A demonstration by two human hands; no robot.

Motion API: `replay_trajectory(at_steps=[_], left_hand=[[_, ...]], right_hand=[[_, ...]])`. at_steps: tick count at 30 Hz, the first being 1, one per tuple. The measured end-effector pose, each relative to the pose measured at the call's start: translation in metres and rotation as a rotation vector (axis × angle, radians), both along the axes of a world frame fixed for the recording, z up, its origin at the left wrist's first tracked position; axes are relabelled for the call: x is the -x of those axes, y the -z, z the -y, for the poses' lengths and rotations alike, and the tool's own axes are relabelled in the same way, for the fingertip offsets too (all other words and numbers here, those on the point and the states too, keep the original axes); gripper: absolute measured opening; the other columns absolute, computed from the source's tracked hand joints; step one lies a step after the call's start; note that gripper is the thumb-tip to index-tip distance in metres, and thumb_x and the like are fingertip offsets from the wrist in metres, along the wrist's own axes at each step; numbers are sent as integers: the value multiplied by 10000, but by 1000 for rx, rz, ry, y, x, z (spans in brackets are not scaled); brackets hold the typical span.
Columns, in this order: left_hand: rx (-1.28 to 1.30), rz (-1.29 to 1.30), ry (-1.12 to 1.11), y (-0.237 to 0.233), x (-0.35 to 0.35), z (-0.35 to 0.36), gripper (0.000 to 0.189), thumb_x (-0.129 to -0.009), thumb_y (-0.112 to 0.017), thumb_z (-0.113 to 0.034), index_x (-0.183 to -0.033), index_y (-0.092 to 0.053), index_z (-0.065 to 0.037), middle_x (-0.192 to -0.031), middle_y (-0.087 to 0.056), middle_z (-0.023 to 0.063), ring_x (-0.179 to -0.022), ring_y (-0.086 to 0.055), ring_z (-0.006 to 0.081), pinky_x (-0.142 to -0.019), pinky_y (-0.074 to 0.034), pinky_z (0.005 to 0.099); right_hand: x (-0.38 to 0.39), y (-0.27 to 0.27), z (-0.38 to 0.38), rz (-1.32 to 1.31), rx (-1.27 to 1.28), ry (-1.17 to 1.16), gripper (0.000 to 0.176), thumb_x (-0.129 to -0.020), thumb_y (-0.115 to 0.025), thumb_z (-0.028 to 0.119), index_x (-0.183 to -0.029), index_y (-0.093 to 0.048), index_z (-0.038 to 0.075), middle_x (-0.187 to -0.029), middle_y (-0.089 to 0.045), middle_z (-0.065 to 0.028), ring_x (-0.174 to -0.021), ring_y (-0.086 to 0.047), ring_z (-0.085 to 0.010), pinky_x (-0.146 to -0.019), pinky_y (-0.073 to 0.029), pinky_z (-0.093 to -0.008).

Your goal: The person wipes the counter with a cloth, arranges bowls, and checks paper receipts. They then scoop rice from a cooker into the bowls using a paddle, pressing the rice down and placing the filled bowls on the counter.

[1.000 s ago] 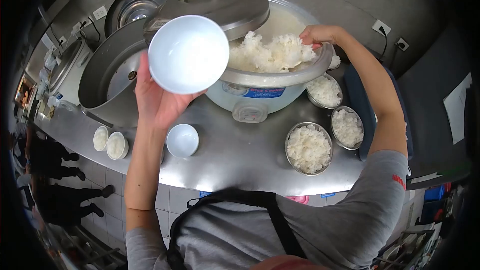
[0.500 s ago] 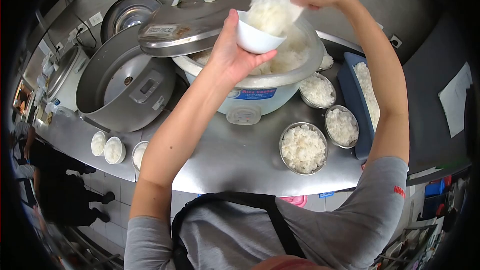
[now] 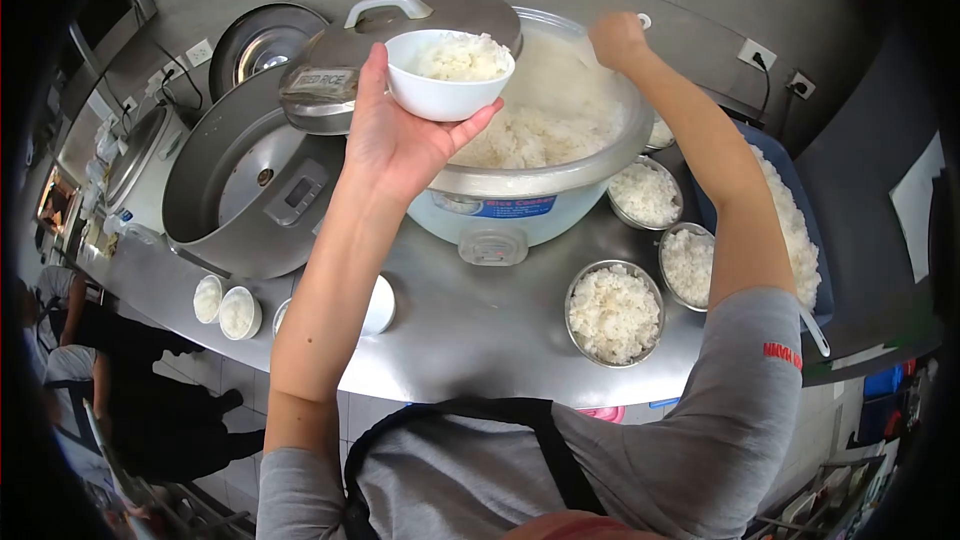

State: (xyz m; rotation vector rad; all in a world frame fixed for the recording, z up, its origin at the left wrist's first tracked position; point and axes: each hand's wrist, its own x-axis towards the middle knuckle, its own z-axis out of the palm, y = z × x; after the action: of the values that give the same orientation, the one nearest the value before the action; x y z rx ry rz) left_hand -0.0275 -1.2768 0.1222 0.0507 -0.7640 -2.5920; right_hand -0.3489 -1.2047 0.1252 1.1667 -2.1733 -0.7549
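Note:
My left hand (image 3: pixel 405 145) cradles a white bowl (image 3: pixel 445 95), its thumb on the near side and fingers below. A mound of rice (image 3: pixel 465 58) fills part of the bowl. My right hand (image 3: pixel 618 42) is closed above the far right rim of the large rice cooker (image 3: pixel 500 185). A pale handle end (image 3: pixel 644 20) sticks out of that fist; it belongs to the rice paddle, whose blade is hidden in steam and behind the hand. Loose rice (image 3: pixel 540 135) lies inside the cooker.
Metal bowls of rice (image 3: pixel 615 315) stand right of the cooker, beside a blue tub of rice (image 3: pixel 815 230). Left are a metal lid (image 3: pixel 450 5), an open grey cooker (image 3: pixel 190 230) and small cups of rice (image 3: pixel 240 313). People in dark trousers (image 3: pixel 150 380) stand at far left.
My left hand has drawn the bowl left and slightly down, away from the paddle. My right hand has dropped lower over the cooker, and the paddle's rice load is no longer visible.

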Motion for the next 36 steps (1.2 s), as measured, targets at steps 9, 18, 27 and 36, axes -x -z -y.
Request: replay_trajectory(at_steps=[9,18,27,36], left_hand=[[50,-50,13,3,-27,19,689,-887,-377,-523,-1323,-263,-2,-1302,-361,254,-1103,-434,499,-852,-477,515],[56,-67,101,3,-32,20,724,-863,-391,-558,-1325,-283,-11,-1289,-380,265,-1100,-431,511,-834,-486,503],[72,-48,168,7,-23,22,703,-872,-396,-524,-1360,-244,-41,-1359,-300,249,-1180,-332,532,-915,-414,538],[0,28,186,15,36,-8,644,-886,-393,-466,-1342,-252,-33,-1362,-310,202,-1224,-339,423,-968,-345,555]], right_hand=[[12,22,5,326,-138,1,272,-743,-505,222,-906,-679,90,-969,-648,-118,-947,-607,-269,-758,-490,-400],[17,30,-18,757,34,-154,250,-759,-496,305,-830,-661,132,-822,-627,-83,-720,-592,-226,-684,-466,-364],[47,25,-36,1386,431,93,172,-797,-552,253,-912,-577,128,-592,-430,72,-509,-405,-47,-430,-323,-218],[0,-62,-93,1489,658,-153,146,-874,-459,240,-865,-545,122,-595,-413,63,-503,-341,-26,-437,-260,-189]])
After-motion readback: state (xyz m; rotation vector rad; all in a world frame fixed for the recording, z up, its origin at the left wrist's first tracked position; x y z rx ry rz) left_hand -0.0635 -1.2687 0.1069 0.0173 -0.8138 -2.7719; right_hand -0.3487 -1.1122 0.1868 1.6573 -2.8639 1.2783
